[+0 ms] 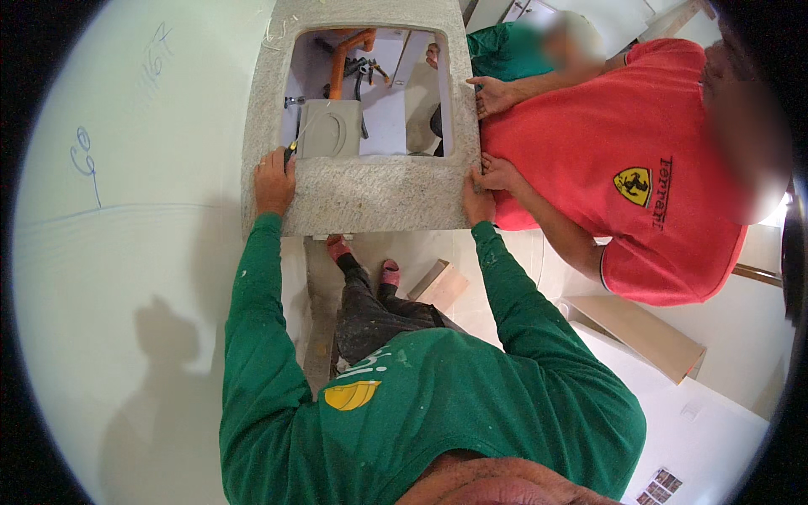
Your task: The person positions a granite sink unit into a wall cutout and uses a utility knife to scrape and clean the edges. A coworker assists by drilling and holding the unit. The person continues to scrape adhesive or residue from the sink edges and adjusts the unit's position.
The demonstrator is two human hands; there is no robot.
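A speckled grey countertop slab point(370, 194) with a rounded rectangular cutout lies in front of me, over a white cabinet. At the cutout's near left corner, my left hand point(274, 181) rests on the slab. Its fingers are closed on what looks like a screwdriver point(291, 151), with a black and yellow handle and a thin shaft pointing into the opening. My right hand point(479, 202) grips the slab's right edge near the front corner, its fingertips partly hidden. Right beside it is a co-worker's hand point(498, 173) on the same edge.
Through the cutout show an orange pipe point(339, 67), black clamps point(364, 69) and a grey plastic box point(332, 130). A person in a red shirt point(581, 160) stands close on the right; another in green point(501, 50) is behind. Boards point(635, 332) lie right; a pale wall point(126, 252) is left.
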